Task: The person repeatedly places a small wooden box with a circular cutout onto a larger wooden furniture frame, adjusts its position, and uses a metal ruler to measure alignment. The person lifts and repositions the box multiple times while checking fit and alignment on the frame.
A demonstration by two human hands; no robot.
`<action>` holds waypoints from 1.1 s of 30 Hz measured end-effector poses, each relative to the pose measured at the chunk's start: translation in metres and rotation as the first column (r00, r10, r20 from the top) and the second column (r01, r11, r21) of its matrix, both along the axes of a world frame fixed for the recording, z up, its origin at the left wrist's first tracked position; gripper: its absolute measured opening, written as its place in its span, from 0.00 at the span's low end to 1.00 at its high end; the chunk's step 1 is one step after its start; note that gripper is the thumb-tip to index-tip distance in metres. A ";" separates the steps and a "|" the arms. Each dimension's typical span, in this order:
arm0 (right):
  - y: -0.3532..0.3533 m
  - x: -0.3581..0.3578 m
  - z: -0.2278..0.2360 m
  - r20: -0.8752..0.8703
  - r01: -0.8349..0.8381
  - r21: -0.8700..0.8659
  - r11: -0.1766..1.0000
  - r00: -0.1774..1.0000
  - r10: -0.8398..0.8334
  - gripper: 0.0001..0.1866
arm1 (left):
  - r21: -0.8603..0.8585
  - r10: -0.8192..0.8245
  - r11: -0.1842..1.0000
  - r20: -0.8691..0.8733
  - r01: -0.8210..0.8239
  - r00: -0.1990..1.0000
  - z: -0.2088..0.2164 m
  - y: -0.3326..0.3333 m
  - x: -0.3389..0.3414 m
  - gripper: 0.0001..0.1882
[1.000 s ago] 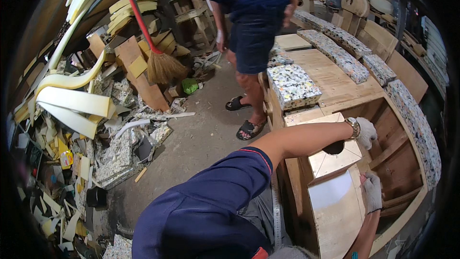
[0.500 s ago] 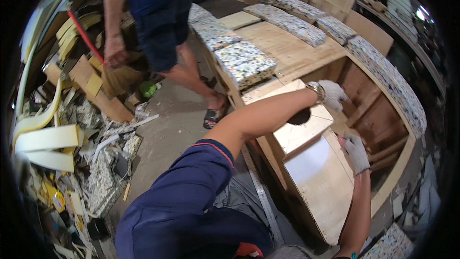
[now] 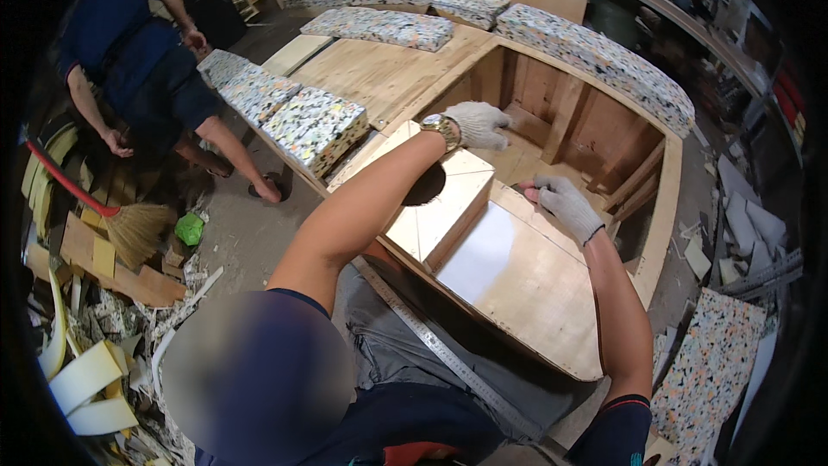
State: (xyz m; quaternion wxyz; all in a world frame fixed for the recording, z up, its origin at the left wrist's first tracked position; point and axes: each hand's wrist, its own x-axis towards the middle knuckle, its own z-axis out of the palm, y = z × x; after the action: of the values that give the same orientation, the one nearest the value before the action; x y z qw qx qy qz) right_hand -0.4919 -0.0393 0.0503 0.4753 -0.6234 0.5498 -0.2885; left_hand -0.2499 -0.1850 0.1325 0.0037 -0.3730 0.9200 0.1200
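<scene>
A wooden frame (image 3: 660,224) with an open, ribbed hollow stands in front of me. On its near side are a pale wooden box (image 3: 448,198) with a round hole and a flat plywood panel (image 3: 539,285) with a white patch. My left arm, with a watch at the wrist, crosses over the box. Beyond it, my left hand (image 3: 481,125) in a knitted glove hangs over the hollow, fingers loosely bent and apart. My gloved right hand (image 3: 562,204) is closed at the panel's inner edge. Its fingertips pinch something small and dark that I cannot make out.
Speckled foam blocks (image 3: 315,125) line the frame's rim. A steel ruler (image 3: 423,341) lies on grey cloth near my lap. Foam scraps (image 3: 90,375) and a red-handled broom (image 3: 134,229) are at left; a co-worker (image 3: 142,60) walks there. A speckled foam sheet (image 3: 711,362) lies at right.
My view has swung right, so the frame appears farther left. The co-worker has moved away to the far left, apart from the broom. Both my hands stay near the hollow.
</scene>
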 end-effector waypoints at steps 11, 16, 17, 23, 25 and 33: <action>0.013 0.007 0.021 -0.005 -0.003 -0.019 1.000 1.000 0.003 0.24 | -0.023 -0.011 1.000 0.013 0.012 1.000 -0.003 0.001 0.000 0.30; 0.008 0.002 0.010 0.022 0.013 0.023 1.000 1.000 -0.014 0.25 | 0.018 0.008 1.000 0.060 -0.009 0.998 0.005 0.004 -0.003 0.33; 0.008 0.001 0.008 0.022 0.020 0.026 0.999 1.000 -0.020 0.25 | 0.021 -0.005 1.000 0.051 0.004 0.999 0.005 0.004 -0.004 0.33; 0.009 0.004 0.014 0.001 -0.006 -0.014 1.000 1.000 0.006 0.26 | 0.028 -0.023 0.999 0.037 0.022 0.999 0.003 0.002 0.000 0.33; 0.009 0.000 0.013 -0.006 -0.003 -0.037 0.999 1.000 0.003 0.27 | 0.033 -0.024 0.999 0.029 0.023 0.999 0.001 0.001 -0.003 0.33; 0.002 0.002 0.006 0.035 -0.012 -0.004 1.000 0.999 0.012 0.23 | -0.018 -0.071 0.997 -0.036 0.071 0.997 -0.016 -0.009 0.008 0.34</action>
State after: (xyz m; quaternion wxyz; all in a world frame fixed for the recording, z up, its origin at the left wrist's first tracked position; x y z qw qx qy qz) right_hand -0.4902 -0.0372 0.0564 0.4853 -0.6224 0.5373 -0.2974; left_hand -0.2417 -0.1938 0.1167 -0.0121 -0.3378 0.9336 0.1190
